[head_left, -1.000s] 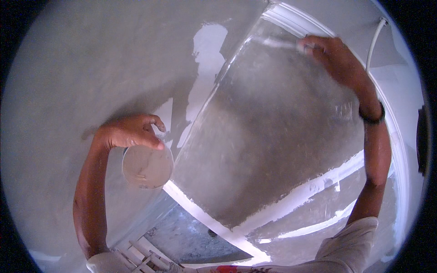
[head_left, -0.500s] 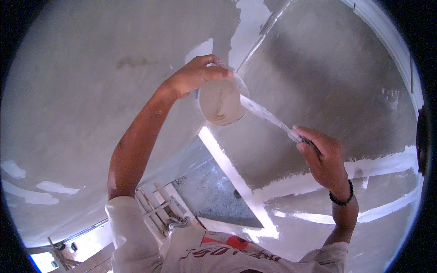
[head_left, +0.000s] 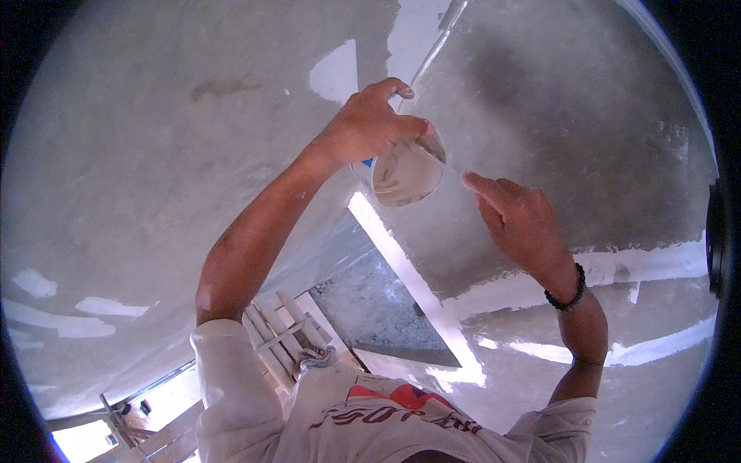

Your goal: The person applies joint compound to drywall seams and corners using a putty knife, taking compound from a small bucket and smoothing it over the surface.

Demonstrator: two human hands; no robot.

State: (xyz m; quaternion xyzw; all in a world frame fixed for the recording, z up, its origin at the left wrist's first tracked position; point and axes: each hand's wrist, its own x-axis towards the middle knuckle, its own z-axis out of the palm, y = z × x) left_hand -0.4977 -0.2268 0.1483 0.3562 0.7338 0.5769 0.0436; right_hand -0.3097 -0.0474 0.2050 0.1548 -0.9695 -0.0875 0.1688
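Note:
A round tub (head_left: 440,145) hangs from my left hand (head_left: 377,123), tilted so its mouth faces me. The fingers are hooked over its upper rim, and a blue patch shows on its side. Pale greyish paste (head_left: 407,176) coats the inside. My right hand (head_left: 519,220), with a black beaded bracelet at the wrist, is closed on a putty knife (head_left: 455,170). Its thin blade appears nearly edge-on and reaches to the tub's right rim. The handle is hidden inside the fist, with the forefinger stretched along it toward the tub.
Grey plastered surfaces (head_left: 556,139) with white patches surround me. A bright white strip (head_left: 401,262) edges an opening onto a rough grey area (head_left: 378,309). Wooden slats (head_left: 278,336) lie below my left arm. Planks and poles (head_left: 120,428) stand at the lower left.
My left hand and the tub have shifted right and slightly up, with the tub tilted more. The right hand has come closer to the tub, and the knife blade has turned edge-on.

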